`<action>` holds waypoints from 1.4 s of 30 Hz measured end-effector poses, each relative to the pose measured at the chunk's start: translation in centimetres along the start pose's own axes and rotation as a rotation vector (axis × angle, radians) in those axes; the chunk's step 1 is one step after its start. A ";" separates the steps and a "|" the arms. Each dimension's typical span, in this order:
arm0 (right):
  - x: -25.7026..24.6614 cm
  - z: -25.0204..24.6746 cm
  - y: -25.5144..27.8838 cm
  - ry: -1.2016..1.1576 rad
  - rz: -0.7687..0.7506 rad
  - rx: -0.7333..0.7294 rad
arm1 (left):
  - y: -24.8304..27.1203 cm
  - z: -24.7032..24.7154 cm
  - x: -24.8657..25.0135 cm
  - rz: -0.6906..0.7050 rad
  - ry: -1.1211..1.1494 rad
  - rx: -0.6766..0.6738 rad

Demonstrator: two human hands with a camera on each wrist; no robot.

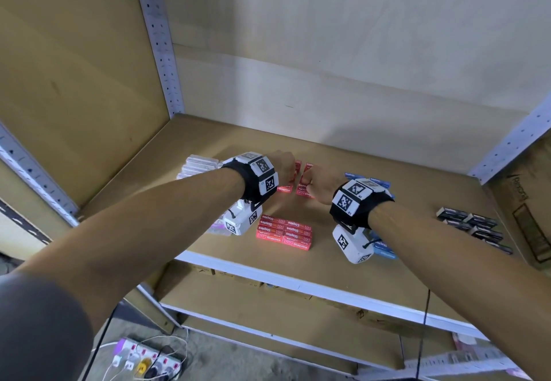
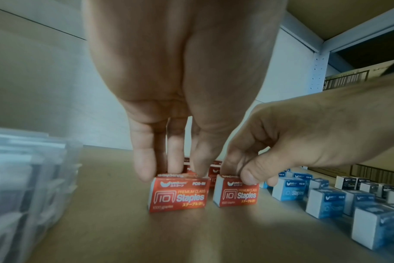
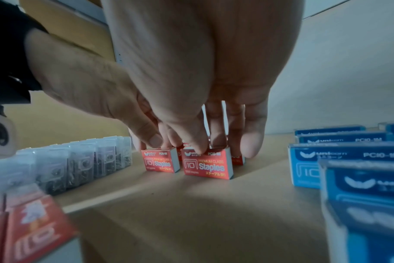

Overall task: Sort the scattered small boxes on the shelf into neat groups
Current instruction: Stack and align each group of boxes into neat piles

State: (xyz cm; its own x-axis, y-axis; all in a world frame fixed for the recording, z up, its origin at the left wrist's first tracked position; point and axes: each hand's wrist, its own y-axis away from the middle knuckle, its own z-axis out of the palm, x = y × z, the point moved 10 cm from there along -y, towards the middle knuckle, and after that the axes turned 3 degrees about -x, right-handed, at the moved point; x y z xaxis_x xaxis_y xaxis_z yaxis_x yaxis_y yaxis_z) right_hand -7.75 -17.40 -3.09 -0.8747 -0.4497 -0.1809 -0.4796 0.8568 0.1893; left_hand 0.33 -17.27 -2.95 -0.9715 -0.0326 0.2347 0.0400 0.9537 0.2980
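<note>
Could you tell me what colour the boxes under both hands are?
Red staple boxes with white lettering; clearest in the left wrist view.

Red staple boxes (image 2: 179, 193) of printed card, slightly glossy; shelf board (image 1: 372, 172) matt brown fibreboard; cases (image 3: 79, 160) clear plastic.

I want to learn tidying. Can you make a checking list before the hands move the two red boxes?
1. Left hand grips its red box: ok.
2. Right hand grips the other red box: ok.
3. The two boxes stand apart: ok.
4. Bare shelf in front of them: ok.
5. Red group near the front edge lies neat: ok.
6. Blue boxes all lined up: cannot tell.
</note>
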 end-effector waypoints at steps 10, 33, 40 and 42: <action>0.4 0.6 0.0 0.025 0.015 0.006 | 0.4 0.2 1.0 0.010 -0.033 0.013; -3.6 1.2 6.5 0.016 -0.250 -0.098 | 4.8 3.7 0.9 0.179 -0.119 -0.166; -1.8 3.4 4.9 0.016 -0.111 -0.128 | 4.7 4.2 -0.1 0.177 -0.088 -0.156; -1.8 3.4 4.8 0.016 -0.125 -0.120 | 4.7 4.2 -0.4 0.161 -0.085 -0.137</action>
State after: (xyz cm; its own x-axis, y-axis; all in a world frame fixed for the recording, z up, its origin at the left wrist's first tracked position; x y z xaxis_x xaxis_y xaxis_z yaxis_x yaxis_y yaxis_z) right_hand -8.21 -11.59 -5.15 -0.8085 -0.5553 -0.1949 -0.5885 0.7583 0.2806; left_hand -0.11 -11.54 -5.57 -0.9660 0.1478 0.2121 0.2220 0.8948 0.3874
